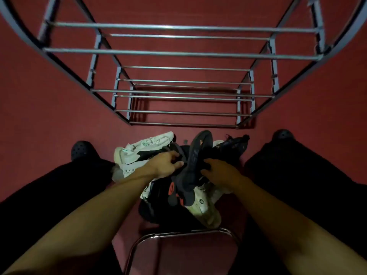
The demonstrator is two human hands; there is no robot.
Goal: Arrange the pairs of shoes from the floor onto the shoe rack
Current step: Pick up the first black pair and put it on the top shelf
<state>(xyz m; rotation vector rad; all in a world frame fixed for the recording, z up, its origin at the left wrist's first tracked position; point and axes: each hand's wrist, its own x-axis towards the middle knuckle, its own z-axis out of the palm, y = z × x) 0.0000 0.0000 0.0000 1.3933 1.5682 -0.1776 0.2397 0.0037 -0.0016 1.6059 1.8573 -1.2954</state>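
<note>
Between the person's feet, on the red floor, a dark grey knit sneaker lies sole-up, long axis pointing toward the bare metal-tube shoe rack ahead. Both hands grip it: left hand clamped beside right hand, equally near.

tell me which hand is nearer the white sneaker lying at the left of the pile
Left. The left hand grips a dark shoe right beside the white sneaker; the right hand is across the pile.

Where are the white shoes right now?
In the head view, the white shoes lie on the red floor, left in the pile, beside the left hand, before the shoe rack.
</note>
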